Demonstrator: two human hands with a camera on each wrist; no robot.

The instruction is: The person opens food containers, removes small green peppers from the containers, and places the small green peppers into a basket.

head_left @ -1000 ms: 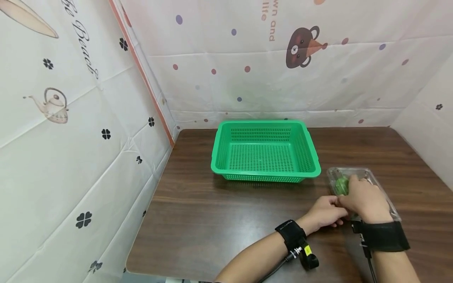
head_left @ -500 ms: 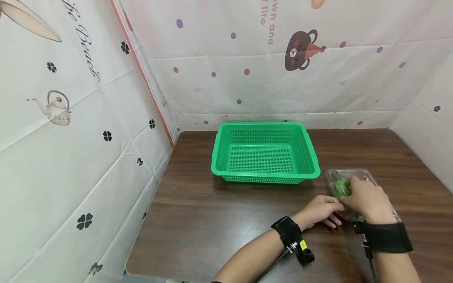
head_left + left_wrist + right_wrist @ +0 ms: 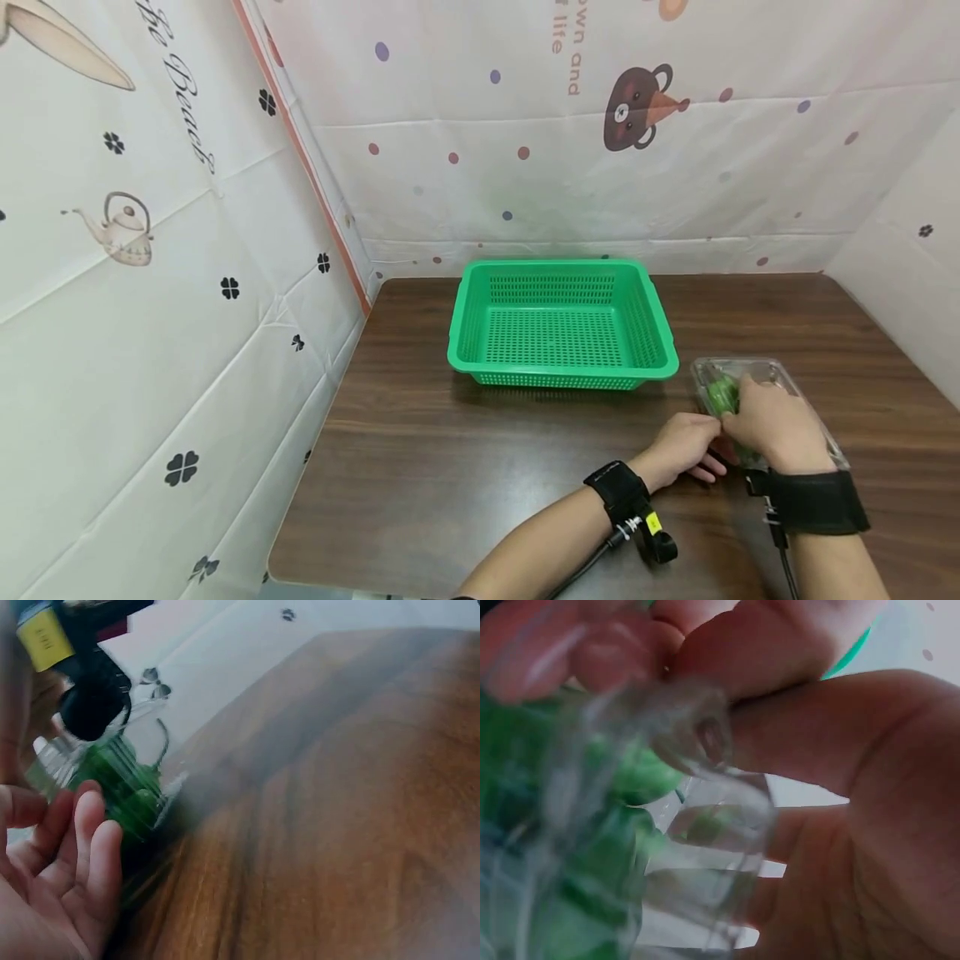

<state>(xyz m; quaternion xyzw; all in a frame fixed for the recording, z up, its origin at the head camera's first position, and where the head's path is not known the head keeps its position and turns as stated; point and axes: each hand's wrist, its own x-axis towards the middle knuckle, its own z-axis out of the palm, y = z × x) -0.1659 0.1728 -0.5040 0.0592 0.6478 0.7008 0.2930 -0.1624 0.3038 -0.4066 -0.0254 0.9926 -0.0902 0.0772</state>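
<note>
A clear plastic box (image 3: 738,364) lies on the right side of the table. Inside are green vegetables (image 3: 722,393) that look like peppers; a curled stem shows in the left wrist view. My right hand (image 3: 772,425) lies over the box from above, its curled fingers gripping the side facing my left hand. At that same near-left edge my left hand (image 3: 684,446) pinches the plastic with thumb and index finger, the other fingers extended loosely. The thumbs almost meet there. Close up, the right wrist view shows the bent clear lip between fingers, with green vegetables (image 3: 592,885) behind it.
A green perforated basket (image 3: 555,368) with nothing in it stands at the back middle of the brown wooden table (image 3: 450,483). Printed white sheeting (image 3: 450,200) hangs behind and along both sides. Black straps with cables are on both wrists.
My left hand has shifted slightly at the box edge, and its lower fingers have spread a little from where they were. My right hand stays over the box, barely moved.
</note>
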